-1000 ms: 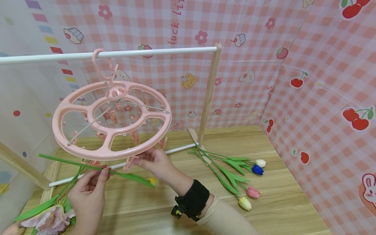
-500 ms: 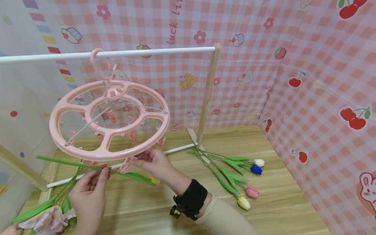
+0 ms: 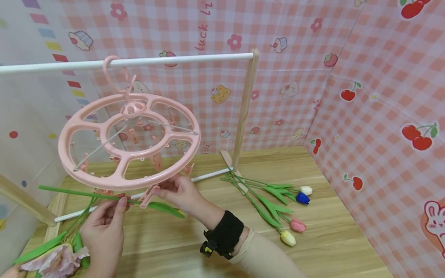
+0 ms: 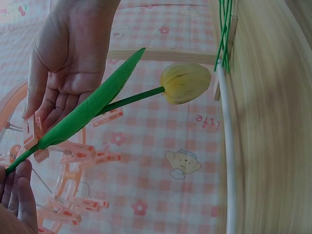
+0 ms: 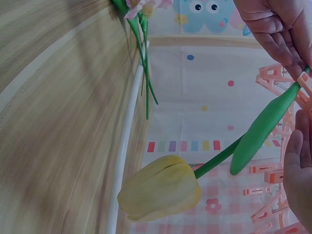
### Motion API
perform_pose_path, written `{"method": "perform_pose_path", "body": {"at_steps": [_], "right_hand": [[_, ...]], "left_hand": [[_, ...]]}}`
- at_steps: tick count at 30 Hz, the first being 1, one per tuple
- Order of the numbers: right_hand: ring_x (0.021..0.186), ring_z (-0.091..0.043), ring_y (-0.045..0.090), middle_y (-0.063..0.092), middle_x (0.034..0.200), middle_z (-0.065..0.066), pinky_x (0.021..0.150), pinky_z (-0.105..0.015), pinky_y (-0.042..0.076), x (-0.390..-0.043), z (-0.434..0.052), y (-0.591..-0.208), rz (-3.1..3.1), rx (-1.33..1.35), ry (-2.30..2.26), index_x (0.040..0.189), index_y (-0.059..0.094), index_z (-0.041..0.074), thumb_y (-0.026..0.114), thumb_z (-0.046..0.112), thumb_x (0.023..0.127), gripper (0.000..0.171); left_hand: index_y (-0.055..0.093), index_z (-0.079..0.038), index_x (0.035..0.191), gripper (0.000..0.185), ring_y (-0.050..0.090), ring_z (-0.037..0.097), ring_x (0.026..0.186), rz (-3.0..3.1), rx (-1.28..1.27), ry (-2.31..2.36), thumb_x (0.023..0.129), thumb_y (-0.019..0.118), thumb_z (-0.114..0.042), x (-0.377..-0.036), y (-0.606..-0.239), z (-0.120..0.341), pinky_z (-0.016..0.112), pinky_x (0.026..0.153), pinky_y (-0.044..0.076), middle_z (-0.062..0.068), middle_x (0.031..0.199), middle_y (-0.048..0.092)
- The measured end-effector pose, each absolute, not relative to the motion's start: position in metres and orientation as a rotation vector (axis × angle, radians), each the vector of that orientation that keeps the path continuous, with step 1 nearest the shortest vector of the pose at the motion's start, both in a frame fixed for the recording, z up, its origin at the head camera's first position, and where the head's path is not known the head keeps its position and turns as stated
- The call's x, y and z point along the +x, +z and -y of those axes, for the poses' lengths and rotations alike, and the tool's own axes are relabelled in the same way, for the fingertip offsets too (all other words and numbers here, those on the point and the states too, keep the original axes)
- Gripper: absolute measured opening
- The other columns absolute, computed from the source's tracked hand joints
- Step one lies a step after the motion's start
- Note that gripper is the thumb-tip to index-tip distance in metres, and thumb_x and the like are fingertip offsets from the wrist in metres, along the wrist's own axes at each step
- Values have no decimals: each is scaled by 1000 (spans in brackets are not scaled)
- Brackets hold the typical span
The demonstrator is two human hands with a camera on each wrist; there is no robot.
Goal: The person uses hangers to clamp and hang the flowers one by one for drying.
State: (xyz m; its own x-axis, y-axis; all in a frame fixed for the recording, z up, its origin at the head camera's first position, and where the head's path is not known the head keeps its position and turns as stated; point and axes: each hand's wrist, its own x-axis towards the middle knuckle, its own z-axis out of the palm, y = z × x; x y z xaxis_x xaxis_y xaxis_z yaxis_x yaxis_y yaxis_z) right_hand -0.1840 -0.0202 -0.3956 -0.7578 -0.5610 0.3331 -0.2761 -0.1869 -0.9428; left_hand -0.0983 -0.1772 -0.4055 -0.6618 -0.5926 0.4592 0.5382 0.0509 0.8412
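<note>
My left hand (image 3: 106, 227) pinches the green stem of a yellow artificial tulip (image 4: 185, 84) between thumb and fingers. The stem lies nearly level below the front rim of a round pink clip hanger (image 3: 125, 181). With thumb and fingers my right hand (image 3: 182, 195) grips a pink clothespin (image 3: 149, 197) hanging from that rim. The clothespin's jaws overlap the stem near the base of the leaf (image 5: 265, 131). In the head view the bloom is mostly hidden behind the right hand; both wrist views show it whole.
The hanger hooks over a white rod (image 3: 187, 59) on a wooden-post stand (image 3: 245, 112). Several tulips (image 3: 274, 208) lie on the wooden table at right, white, blue, pink and yellow. A pale pink flower (image 3: 57, 260) lies at lower left. More clothespins (image 4: 80, 153) dangle under the hanger.
My right hand has brought the clothespin slightly left and down, so its jaws now cross the stem. The left hand keeps its pinch, and the head view has shifted a little.
</note>
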Motion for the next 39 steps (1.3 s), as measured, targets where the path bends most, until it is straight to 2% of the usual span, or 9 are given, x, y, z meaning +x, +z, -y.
{"method": "perform_pose_path", "body": {"at_steps": [5,12,17,21,28,34,39], "right_hand": [[90,-1,61,60,108,-33,85,-21,54,-185,20,-396,-1851,-934,-2056,112,57,-13,59,-4,89,25],[89,1,59,56,110,-35,83,-19,53,-184,19,-395,-1779,-937,-2061,116,53,-13,56,-5,91,26],[91,0,60,53,117,-35,84,-17,52,-183,17,-395,-1696,-889,-2051,122,50,-11,55,-5,91,31],[90,0,60,53,116,-35,85,-18,52,-182,16,-396,-1707,-875,-2048,121,50,-11,56,-6,90,31],[92,-4,60,55,115,-30,86,-20,52,-182,16,-400,-1738,-866,-2030,120,51,-8,57,-3,91,30],[94,-5,60,57,115,-27,87,-22,53,-182,16,-401,-1752,-854,-2006,122,53,-4,59,-1,90,33],[96,-5,62,58,117,-27,90,-28,54,-183,17,-402,-1748,-916,-1997,126,52,0,62,-3,88,40]], "left_hand": [[64,18,86,8,67,6,60,1487,52,-1744,81,66,11,-99,-406,177,11,53,52,-1,70,71],[63,21,90,12,67,7,61,1458,20,-1780,82,64,13,-99,-406,175,13,57,54,1,71,72],[64,19,89,9,66,6,61,1495,11,-1779,82,63,13,-99,-406,176,11,55,53,-1,71,71],[65,16,89,8,66,6,62,1529,20,-1788,82,64,13,-99,-407,178,10,55,52,-2,71,71],[65,10,96,14,70,8,73,1503,15,-1877,82,62,14,-98,-410,181,14,65,56,2,80,70],[59,15,103,21,70,11,77,1542,75,-1859,82,63,13,-96,-411,184,15,67,56,5,87,69],[57,9,108,29,70,11,77,1555,134,-1847,80,63,16,-95,-415,188,14,65,56,6,89,67]]}}
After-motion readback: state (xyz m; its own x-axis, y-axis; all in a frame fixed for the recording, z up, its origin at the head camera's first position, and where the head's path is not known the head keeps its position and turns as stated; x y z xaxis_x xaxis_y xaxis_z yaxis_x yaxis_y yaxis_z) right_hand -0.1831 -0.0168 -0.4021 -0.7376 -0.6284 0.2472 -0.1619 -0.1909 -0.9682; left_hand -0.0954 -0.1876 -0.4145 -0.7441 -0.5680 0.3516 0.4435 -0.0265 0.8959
